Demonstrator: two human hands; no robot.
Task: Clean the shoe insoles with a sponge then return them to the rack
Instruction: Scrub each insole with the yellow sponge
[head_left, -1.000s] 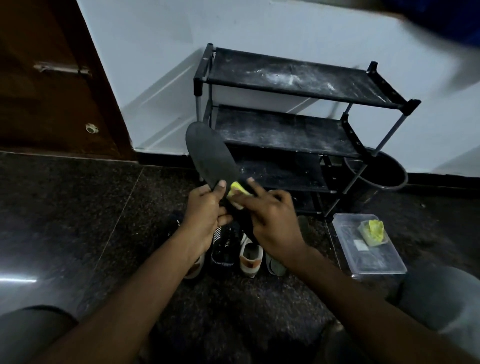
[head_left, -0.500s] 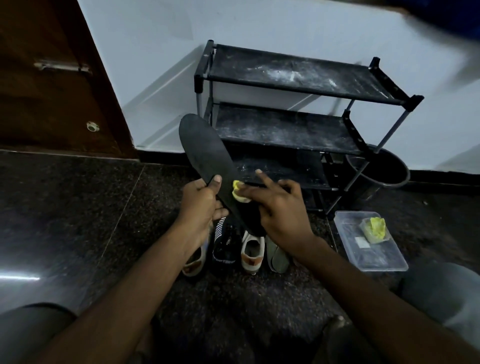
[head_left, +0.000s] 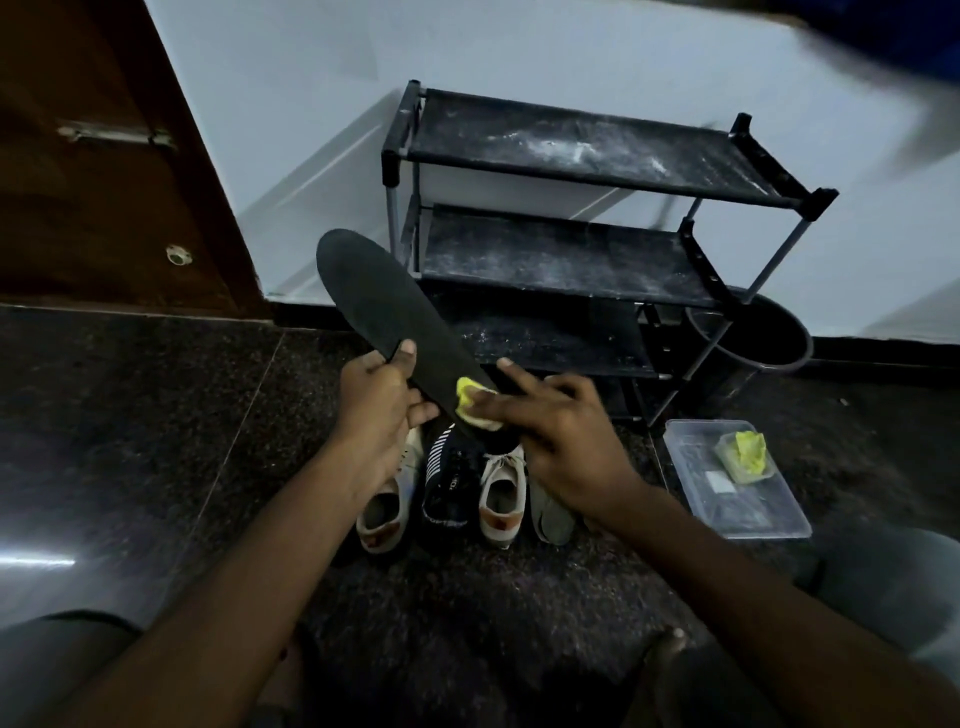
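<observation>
A long black insole (head_left: 384, 306) is held tilted in front of me, its toe end pointing up and left. My left hand (head_left: 376, 402) grips its left edge, thumb on top. My right hand (head_left: 558, 436) pinches a small yellow sponge (head_left: 470, 402) and presses it on the insole's lower part, covering the heel end. Behind stands a black three-tier shoe rack (head_left: 582, 156) with dusty shelves.
Several shoes (head_left: 449, 483) lie on the dark floor under my hands, with a grey insole (head_left: 550, 512) beside them. A clear plastic box (head_left: 737, 499) holding another yellow sponge (head_left: 748, 454) sits at the right. A dark bucket (head_left: 753, 348) stands by the rack; a wooden door (head_left: 104, 156) is left.
The sponge has slid a little down the insole toward the heel, after moving up it half a second ago. The insole's toe end has tipped slightly further left.
</observation>
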